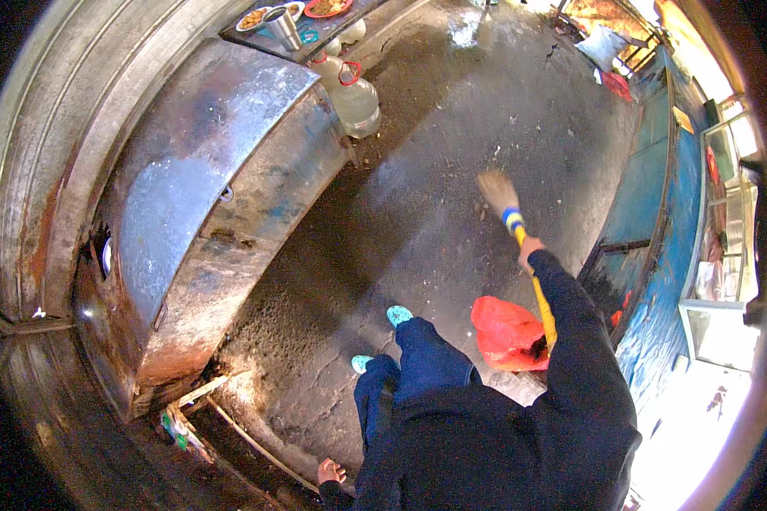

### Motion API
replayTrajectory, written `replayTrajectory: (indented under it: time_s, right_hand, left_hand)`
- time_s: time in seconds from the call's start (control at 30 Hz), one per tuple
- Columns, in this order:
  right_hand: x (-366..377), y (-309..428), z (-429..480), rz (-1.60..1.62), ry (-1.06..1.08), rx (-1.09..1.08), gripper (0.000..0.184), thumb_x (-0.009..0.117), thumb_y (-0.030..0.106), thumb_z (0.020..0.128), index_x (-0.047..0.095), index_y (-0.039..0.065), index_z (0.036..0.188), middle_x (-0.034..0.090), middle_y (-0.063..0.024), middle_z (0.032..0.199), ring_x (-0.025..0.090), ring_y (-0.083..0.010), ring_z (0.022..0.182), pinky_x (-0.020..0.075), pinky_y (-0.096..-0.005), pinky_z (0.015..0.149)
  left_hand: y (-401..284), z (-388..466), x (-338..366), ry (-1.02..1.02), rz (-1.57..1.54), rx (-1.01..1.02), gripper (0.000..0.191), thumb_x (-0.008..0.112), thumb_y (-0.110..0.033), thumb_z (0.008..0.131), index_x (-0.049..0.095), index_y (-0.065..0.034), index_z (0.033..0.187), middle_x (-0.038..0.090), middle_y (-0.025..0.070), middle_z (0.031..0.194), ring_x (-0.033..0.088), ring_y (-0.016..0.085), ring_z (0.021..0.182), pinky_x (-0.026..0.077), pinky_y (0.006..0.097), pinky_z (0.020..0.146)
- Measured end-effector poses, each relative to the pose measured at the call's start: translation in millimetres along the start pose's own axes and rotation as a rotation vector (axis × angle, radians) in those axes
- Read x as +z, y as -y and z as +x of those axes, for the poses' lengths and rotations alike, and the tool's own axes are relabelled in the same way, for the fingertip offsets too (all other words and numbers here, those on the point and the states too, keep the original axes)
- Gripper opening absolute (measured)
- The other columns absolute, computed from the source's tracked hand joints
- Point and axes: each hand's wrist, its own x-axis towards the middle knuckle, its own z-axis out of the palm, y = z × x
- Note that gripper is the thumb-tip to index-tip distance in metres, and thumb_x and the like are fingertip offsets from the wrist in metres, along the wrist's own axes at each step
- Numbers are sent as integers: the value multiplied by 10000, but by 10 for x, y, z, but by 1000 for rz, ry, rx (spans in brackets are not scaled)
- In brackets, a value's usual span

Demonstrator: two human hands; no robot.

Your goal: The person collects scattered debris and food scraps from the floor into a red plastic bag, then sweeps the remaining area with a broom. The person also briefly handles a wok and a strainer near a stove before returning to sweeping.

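Note:
My right hand (532,251) is closed round the yellow handle of a broom (500,193), whose straw bristles touch the dark, worn floor (447,236). Blue and white binding wraps the neck of the broom. Small bits of debris lie on the floor near the bristles. Low in the picture, my left hand (331,471) hangs beside my body with its fingers curled, near a wooden frame (255,434). Whether it holds anything I cannot tell. A red plastic bag (506,335) sits on the floor beside my right leg, below the broom handle.
A large metal chest (230,166) stands at the left. Beyond it are plastic water jugs (356,105) and a table (255,39) bearing plates of food and a metal cup (282,29). Blue metal panels (645,185) run along the right. My light blue clogs (398,315) stand on the floor.

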Motion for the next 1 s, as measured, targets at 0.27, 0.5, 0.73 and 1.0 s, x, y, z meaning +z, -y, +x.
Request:
replayTrajectory:
  time_s: [0.27,0.5,0.73,1.0]
  right_hand:
    - [-324,175,-1518,219,235,-192,413,584,152,672,551,59,1073,629,-213,857,627,-344,815,490,-433,713]
    - [533,378,-1446,82,653,-264,363,603,169,653,600,22,986,647,-180,889,638,-316,839,508,-412,698]
    - [-180,-33,-191,253,-71,2,487,546,80,720,451,20,1193,624,-227,886,644,-349,734,531,-425,630]
    - [224,505,-1357,555,167,-451,535,565,93,713,452,53,1235,628,-127,848,625,-210,622,507,-348,571]
  left_hand:
    - [-186,213,102,-19,259,395,336,521,-221,870,433,-235,1193,522,99,956,540,275,738,422,427,584]
    - [245,203,458,24,515,434,309,539,-216,875,458,-218,1172,529,113,916,554,288,756,444,407,595]
    - [-32,226,-39,5,219,-75,138,489,-135,898,485,-243,983,487,87,797,463,219,583,367,374,493]
    - [-466,67,428,94,334,447,275,490,-478,832,552,-210,827,559,71,888,511,304,846,445,430,645]
